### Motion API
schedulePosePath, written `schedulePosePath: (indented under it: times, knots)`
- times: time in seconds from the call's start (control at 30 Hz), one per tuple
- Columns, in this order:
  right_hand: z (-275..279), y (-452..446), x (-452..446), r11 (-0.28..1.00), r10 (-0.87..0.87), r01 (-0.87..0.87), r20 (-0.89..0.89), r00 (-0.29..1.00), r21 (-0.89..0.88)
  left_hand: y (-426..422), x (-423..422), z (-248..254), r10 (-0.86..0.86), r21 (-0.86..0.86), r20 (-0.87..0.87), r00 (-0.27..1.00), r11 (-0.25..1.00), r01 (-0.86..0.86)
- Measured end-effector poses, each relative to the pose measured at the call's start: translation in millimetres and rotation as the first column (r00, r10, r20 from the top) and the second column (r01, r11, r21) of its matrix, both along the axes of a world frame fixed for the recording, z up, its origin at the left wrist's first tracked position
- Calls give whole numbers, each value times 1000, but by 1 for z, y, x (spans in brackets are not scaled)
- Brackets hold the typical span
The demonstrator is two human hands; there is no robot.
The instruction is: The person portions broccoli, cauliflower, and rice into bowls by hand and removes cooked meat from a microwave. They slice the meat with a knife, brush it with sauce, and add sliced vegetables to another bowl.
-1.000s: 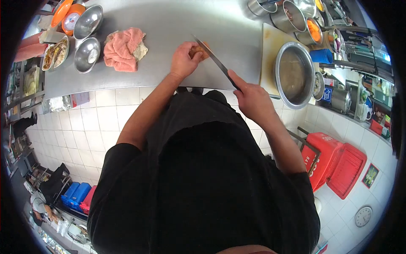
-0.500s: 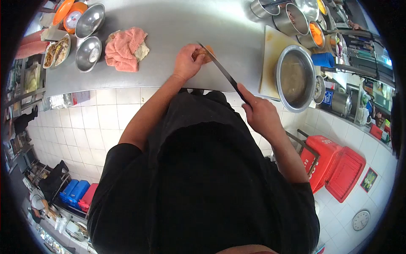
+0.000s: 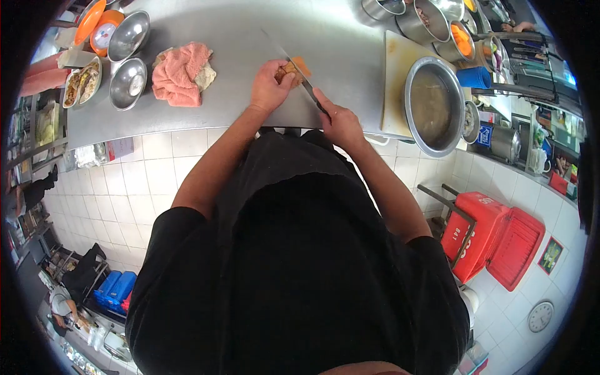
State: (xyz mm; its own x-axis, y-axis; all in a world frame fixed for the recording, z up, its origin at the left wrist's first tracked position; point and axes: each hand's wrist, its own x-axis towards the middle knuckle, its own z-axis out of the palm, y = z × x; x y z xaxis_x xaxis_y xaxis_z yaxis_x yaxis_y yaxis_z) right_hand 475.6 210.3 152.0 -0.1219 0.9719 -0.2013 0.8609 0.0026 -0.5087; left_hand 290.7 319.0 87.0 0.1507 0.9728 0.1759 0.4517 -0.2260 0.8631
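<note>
My left hand (image 3: 270, 86) is closed on a brownish-orange piece of food (image 3: 288, 70) over the metal table; its exact kind I cannot make out. A thin, brighter orange piece (image 3: 302, 65) lies against it on the far side of the blade. My right hand (image 3: 342, 123) grips the dark handle of a long knife (image 3: 305, 84). The blade runs diagonally across the food, close to my left fingertips, with its tip pointing away from me.
Left on the steel table (image 3: 244, 37) are a pink cloth (image 3: 181, 75), metal bowls (image 3: 129, 84) and an orange scale (image 3: 107, 29). Rightward, a large basin of liquid (image 3: 434, 106) sits partly on a cutting board (image 3: 394, 81), near several pots. A red bin (image 3: 475, 234) stands below.
My right hand has come left and closer to my body, drawing nearer to my left hand. The knife now lies across the food at a steeper angle, its tip farther up the table.
</note>
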Motion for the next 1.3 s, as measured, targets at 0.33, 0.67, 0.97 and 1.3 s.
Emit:
schedulePosePath:
  times: [0.33, 0.67, 0.97, 1.3]
  knots:
    - [63, -28, 0, 987, -46, 60, -101, 994, 146, -14, -20, 8, -18, -122, 138, 990, 992, 35]
    - [117, -37, -25, 989, 29, -17, 81, 996, -146, -34, -39, -2, 83, -206, 288, 954, 978, -23]
    - [121, -34, -38, 980, 83, -48, 179, 980, -193, -31, -38, -12, 72, -103, 287, 955, 994, -44]
    - [150, -36, -48, 966, 114, -44, 266, 957, -254, -27, -38, -10, 51, -73, 193, 980, 997, -38]
